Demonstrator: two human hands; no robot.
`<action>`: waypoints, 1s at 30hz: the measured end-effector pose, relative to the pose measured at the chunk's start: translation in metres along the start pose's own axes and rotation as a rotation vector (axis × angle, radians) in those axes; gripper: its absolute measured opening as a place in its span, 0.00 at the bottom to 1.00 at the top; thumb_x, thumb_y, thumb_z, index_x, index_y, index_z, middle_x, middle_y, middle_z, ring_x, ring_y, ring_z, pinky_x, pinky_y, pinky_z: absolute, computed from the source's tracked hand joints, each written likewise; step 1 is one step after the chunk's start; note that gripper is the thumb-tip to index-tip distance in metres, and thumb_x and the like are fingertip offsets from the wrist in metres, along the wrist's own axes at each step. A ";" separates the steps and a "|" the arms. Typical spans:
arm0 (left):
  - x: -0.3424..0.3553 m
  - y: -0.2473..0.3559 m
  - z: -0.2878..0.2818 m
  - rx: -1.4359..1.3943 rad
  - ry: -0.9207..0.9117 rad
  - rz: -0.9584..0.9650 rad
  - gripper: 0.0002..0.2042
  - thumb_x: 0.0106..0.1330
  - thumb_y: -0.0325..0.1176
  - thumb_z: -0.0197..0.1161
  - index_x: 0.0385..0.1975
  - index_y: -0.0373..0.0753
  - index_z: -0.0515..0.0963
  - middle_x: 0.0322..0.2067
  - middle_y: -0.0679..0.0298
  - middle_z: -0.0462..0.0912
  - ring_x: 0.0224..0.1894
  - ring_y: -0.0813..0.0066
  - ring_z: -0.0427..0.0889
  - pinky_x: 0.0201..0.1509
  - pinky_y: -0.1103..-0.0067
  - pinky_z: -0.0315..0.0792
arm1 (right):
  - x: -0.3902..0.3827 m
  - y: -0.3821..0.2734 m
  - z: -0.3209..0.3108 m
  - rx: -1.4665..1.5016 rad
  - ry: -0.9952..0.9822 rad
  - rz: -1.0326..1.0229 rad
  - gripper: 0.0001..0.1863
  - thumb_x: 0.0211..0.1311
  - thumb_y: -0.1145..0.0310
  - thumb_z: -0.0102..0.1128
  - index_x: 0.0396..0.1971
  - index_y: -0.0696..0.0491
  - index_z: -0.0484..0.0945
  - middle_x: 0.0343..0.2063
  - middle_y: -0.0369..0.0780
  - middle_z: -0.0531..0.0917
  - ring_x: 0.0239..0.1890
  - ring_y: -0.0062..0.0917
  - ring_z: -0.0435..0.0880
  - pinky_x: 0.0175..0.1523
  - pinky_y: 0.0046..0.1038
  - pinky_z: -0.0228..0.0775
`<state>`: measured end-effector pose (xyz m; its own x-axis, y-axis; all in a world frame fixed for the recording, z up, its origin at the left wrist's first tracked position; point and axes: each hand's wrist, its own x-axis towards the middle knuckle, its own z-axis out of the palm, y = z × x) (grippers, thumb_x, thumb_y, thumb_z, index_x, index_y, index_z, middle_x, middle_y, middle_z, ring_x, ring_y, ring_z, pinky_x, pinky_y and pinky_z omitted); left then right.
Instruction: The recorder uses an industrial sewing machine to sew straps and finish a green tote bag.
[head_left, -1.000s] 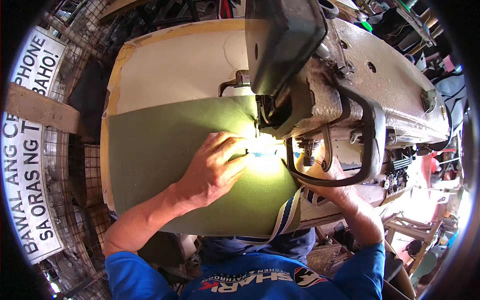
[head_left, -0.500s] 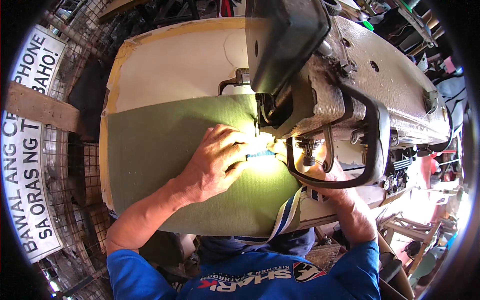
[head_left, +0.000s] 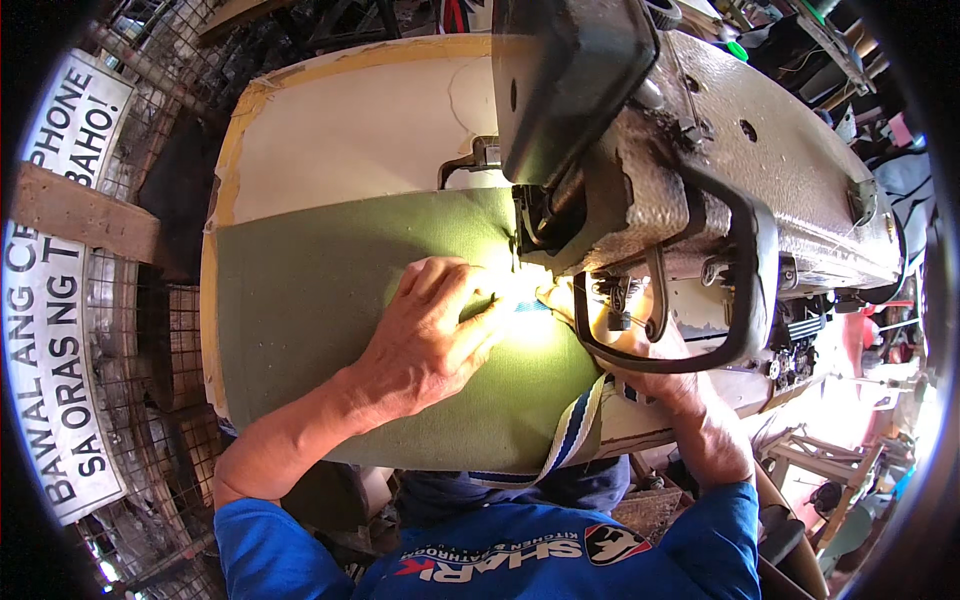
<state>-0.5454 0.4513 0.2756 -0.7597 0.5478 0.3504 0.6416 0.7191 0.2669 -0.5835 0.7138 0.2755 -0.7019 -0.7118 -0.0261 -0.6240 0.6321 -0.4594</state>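
Under the sewing machine's (head_left: 790, 180) bright lamp, a piece of green fabric (head_left: 320, 290) lies flat on the bed. A blue-and-white webbing strap (head_left: 575, 425) runs over it and hangs past the near edge; a short blue part shows between my hands, just in front of the needle area. My left hand (head_left: 430, 335) is closed, thumb and fingertips together on the strap's left end, though glare blurs the contact. Partly behind the machine's black looped frame, my right hand (head_left: 645, 345) pinches the strap from the right; most of its fingers are hidden.
The pale tabletop (head_left: 360, 110) with taped edges extends beyond the fabric. A bent metal guide (head_left: 465, 165) stands by the fabric's far edge. Wire mesh, a wooden bar (head_left: 85, 210) and white signs are at left; clutter and a wooden stand (head_left: 825, 465) are at right.
My left hand has shifted slightly right, its thumb and fingers closing over the strap's left end, so less of the blue part shows. My right hand stays nearly still.
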 end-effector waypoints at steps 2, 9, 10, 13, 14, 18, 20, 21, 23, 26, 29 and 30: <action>-0.001 0.001 -0.004 0.032 -0.018 0.014 0.18 0.55 0.29 0.64 0.47 0.37 0.79 0.42 0.59 0.72 0.46 0.61 0.72 0.50 0.67 0.67 | 0.003 -0.004 -0.001 -0.202 0.132 -0.209 0.17 0.54 0.73 0.57 0.46 0.49 0.80 0.43 0.43 0.83 0.47 0.38 0.81 0.55 0.42 0.71; -0.004 -0.004 -0.010 -0.034 -0.064 0.020 0.19 0.55 0.29 0.64 0.50 0.40 0.78 0.42 0.60 0.71 0.45 0.62 0.70 0.53 0.66 0.65 | 0.014 -0.014 -0.002 -0.338 0.137 -0.384 0.24 0.59 0.71 0.51 0.58 0.45 0.72 0.49 0.40 0.81 0.49 0.35 0.81 0.53 0.39 0.75; -0.004 -0.005 -0.010 -0.069 -0.056 0.005 0.20 0.56 0.28 0.64 0.51 0.40 0.78 0.42 0.60 0.71 0.46 0.62 0.70 0.53 0.66 0.64 | 0.015 -0.014 -0.002 -0.317 0.118 -0.368 0.24 0.59 0.71 0.51 0.57 0.46 0.73 0.48 0.40 0.82 0.49 0.36 0.81 0.52 0.39 0.75; -0.004 -0.013 -0.007 -0.143 -0.023 -0.001 0.21 0.55 0.26 0.65 0.52 0.41 0.77 0.43 0.62 0.72 0.47 0.61 0.70 0.54 0.65 0.64 | 0.017 -0.012 0.000 -0.277 0.121 -0.390 0.23 0.59 0.70 0.52 0.56 0.47 0.74 0.45 0.40 0.83 0.46 0.34 0.83 0.49 0.37 0.76; -0.004 -0.013 -0.006 -0.157 0.048 -0.028 0.20 0.56 0.24 0.65 0.51 0.40 0.77 0.44 0.62 0.73 0.47 0.62 0.71 0.53 0.65 0.65 | 0.016 -0.011 0.001 -0.252 0.121 -0.391 0.22 0.58 0.71 0.52 0.55 0.48 0.74 0.43 0.40 0.84 0.42 0.31 0.83 0.45 0.36 0.77; -0.003 -0.016 -0.005 -0.249 0.108 -0.112 0.14 0.58 0.23 0.64 0.45 0.39 0.78 0.43 0.63 0.77 0.44 0.65 0.74 0.51 0.68 0.67 | 0.018 -0.008 0.006 -0.223 0.085 -0.369 0.22 0.57 0.71 0.52 0.54 0.48 0.75 0.43 0.39 0.84 0.37 0.31 0.83 0.42 0.35 0.77; -0.002 -0.017 -0.005 -0.221 0.076 -0.075 0.12 0.58 0.24 0.65 0.42 0.38 0.79 0.42 0.64 0.78 0.44 0.65 0.75 0.51 0.68 0.68 | 0.020 -0.007 0.008 -0.213 0.146 -0.395 0.22 0.56 0.72 0.54 0.54 0.47 0.75 0.44 0.39 0.84 0.36 0.32 0.83 0.41 0.35 0.77; -0.001 -0.017 -0.005 -0.186 0.062 -0.040 0.10 0.57 0.24 0.65 0.40 0.38 0.79 0.41 0.64 0.78 0.44 0.66 0.75 0.51 0.68 0.68 | 0.022 -0.006 0.010 -0.251 0.155 -0.401 0.22 0.56 0.72 0.54 0.54 0.47 0.75 0.43 0.39 0.84 0.35 0.33 0.83 0.41 0.36 0.77; -0.001 -0.016 -0.004 -0.176 0.070 -0.011 0.08 0.57 0.25 0.66 0.36 0.38 0.80 0.40 0.64 0.79 0.43 0.65 0.76 0.50 0.68 0.69 | 0.024 -0.005 0.011 -0.200 0.252 -0.442 0.23 0.55 0.73 0.55 0.53 0.46 0.76 0.42 0.40 0.85 0.34 0.34 0.83 0.40 0.36 0.77; -0.002 -0.015 -0.002 -0.100 0.086 0.051 0.09 0.54 0.25 0.66 0.37 0.38 0.81 0.40 0.64 0.79 0.43 0.65 0.76 0.50 0.68 0.70 | 0.024 -0.004 0.010 -0.171 0.197 -0.409 0.22 0.54 0.73 0.55 0.52 0.46 0.77 0.38 0.40 0.85 0.33 0.35 0.83 0.38 0.38 0.77; -0.002 -0.015 0.002 -0.072 0.106 0.070 0.11 0.52 0.24 0.66 0.37 0.38 0.81 0.40 0.63 0.79 0.43 0.65 0.77 0.49 0.68 0.70 | 0.024 -0.005 0.009 -0.180 0.184 -0.395 0.22 0.54 0.72 0.55 0.52 0.45 0.77 0.35 0.41 0.85 0.31 0.35 0.83 0.36 0.39 0.76; -0.002 -0.015 0.002 -0.069 0.111 0.068 0.11 0.52 0.24 0.65 0.37 0.38 0.81 0.40 0.63 0.79 0.43 0.65 0.77 0.49 0.68 0.71 | 0.024 -0.005 0.008 -0.192 0.162 -0.393 0.22 0.54 0.72 0.55 0.52 0.46 0.77 0.36 0.41 0.84 0.31 0.36 0.83 0.36 0.38 0.76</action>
<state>-0.5533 0.4405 0.2687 -0.7001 0.5411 0.4658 0.7001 0.6484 0.2991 -0.5944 0.6913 0.2700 -0.4342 -0.8616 0.2629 -0.8952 0.3799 -0.2331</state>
